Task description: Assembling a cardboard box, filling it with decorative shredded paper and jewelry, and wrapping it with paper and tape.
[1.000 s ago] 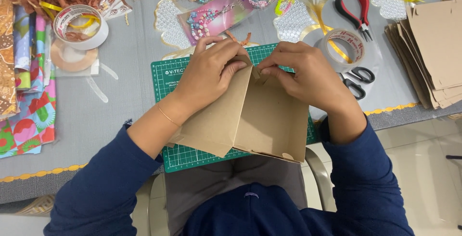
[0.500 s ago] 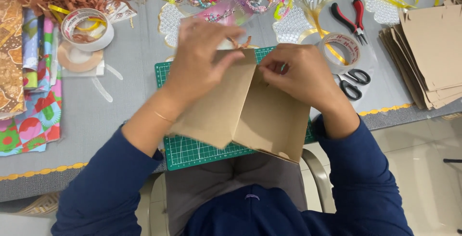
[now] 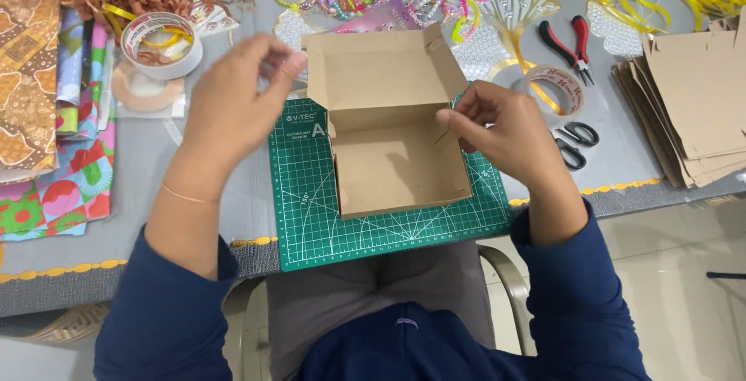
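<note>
Box: brown cardboard box sits on green cutting mat on the counter, lid standing open.
Right hand: fingertips pinch the box's right wall.
Left hand: raised left of the lid, fingers loosely curled, holding nothing.
Nearby: tape roll, scissors to the right.
</note>
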